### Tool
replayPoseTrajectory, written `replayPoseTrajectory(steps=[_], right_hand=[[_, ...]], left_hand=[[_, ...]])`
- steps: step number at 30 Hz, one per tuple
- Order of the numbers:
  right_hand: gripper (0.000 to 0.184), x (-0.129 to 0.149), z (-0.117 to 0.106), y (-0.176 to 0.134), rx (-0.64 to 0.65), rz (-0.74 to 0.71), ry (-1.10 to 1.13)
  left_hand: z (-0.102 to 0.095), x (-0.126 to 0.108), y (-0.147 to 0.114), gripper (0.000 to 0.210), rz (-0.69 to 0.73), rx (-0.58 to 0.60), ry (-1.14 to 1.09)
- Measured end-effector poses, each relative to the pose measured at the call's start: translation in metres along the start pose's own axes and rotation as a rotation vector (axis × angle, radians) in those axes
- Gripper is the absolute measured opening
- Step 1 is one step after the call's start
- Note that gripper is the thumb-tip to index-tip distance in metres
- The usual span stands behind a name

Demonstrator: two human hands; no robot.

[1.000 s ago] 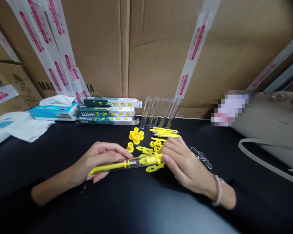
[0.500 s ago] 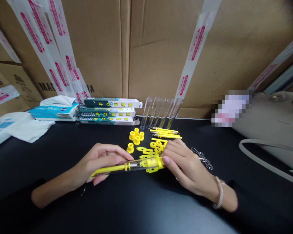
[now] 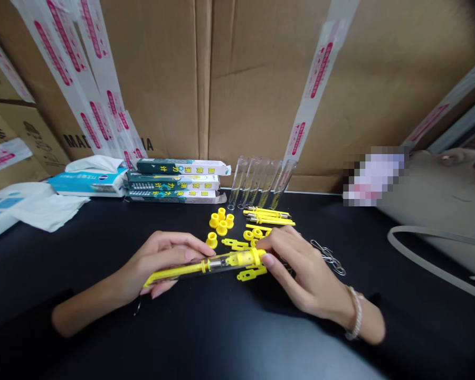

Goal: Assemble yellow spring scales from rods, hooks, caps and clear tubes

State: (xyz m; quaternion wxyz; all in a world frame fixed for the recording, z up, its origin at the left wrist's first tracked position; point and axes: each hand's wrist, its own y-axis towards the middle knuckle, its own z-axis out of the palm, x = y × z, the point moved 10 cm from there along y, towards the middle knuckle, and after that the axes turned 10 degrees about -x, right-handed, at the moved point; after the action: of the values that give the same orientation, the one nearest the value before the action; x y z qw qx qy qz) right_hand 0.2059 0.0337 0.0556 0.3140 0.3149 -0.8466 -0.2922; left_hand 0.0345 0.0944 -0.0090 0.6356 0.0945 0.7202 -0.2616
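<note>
A clear-tubed spring scale [image 3: 222,262] with a yellow rod, a small spring and a yellow end cap lies across both hands above the table. My left hand [image 3: 154,261] is wrapped around its left part, and a thin metal hook [image 3: 138,307] hangs below that end. The fingertips of my right hand [image 3: 295,264] pinch the yellow cap [image 3: 256,257] at the other end. Just behind and under the tube are flat yellow tabs [image 3: 250,274]. Yellow rings [image 3: 256,233] sit near my right fingers, some hidden by them. Yellow flanged bushings [image 3: 211,240] stand behind the tube.
Several clear tubes [image 3: 241,184] stand upright at the back, with yellow rods with springs [image 3: 271,216] in front. Metal hooks [image 3: 328,257] lie right of my right hand. Printed boxes [image 3: 174,183] and a tissue pack [image 3: 89,182] are back left. A grey bag [image 3: 431,206] is at right.
The spring scale's right end has risen slightly, showing more of the yellow tab beneath it. My right fingers have shifted on the cap; my left hand has barely moved.
</note>
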Motion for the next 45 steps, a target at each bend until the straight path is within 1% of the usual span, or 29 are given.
replayPoseTrajectory(steps=[6, 10, 13, 16, 18, 27, 35, 38, 41, 45], right_hand=[[0.033, 0.0, 0.004, 0.002, 0.019, -0.034, -0.075], [0.037, 0.0, 0.003, 0.001, -0.003, -0.024, -0.078], [0.032, -0.002, 0.002, 0.001, -0.018, 0.011, -0.049], [0.019, -0.007, 0.0, -0.001, -0.029, 0.079, -0.008], [0.017, -0.008, -0.001, -0.002, -0.033, 0.101, 0.001], [0.012, -0.009, 0.001, -0.004, -0.032, 0.087, 0.025], [0.022, -0.004, 0.001, -0.001, -0.032, 0.041, -0.045], [0.02, -0.005, 0.001, -0.002, -0.032, 0.064, -0.04], [0.015, -0.01, 0.003, -0.004, -0.026, 0.114, -0.039], [0.021, -0.011, 0.0, -0.005, -0.052, 0.13, -0.024]], left_hand=[[0.001, 0.001, 0.0, 0.037, -0.004, 0.0, 0.076], [0.002, 0.001, -0.001, 0.038, 0.001, 0.008, 0.077], [0.001, 0.0, -0.001, 0.036, 0.005, 0.005, 0.059], [0.001, -0.001, -0.001, 0.032, 0.006, 0.005, 0.017], [0.001, -0.001, -0.001, 0.031, 0.007, 0.002, -0.011], [0.0, -0.001, -0.001, 0.029, 0.001, -0.008, -0.035], [0.003, -0.001, -0.002, 0.027, 0.005, 0.014, -0.013], [0.004, -0.002, -0.002, 0.028, 0.013, 0.022, -0.019], [0.002, -0.001, -0.001, 0.031, 0.009, 0.005, -0.012], [0.0, 0.002, 0.001, 0.034, 0.005, -0.012, -0.001]])
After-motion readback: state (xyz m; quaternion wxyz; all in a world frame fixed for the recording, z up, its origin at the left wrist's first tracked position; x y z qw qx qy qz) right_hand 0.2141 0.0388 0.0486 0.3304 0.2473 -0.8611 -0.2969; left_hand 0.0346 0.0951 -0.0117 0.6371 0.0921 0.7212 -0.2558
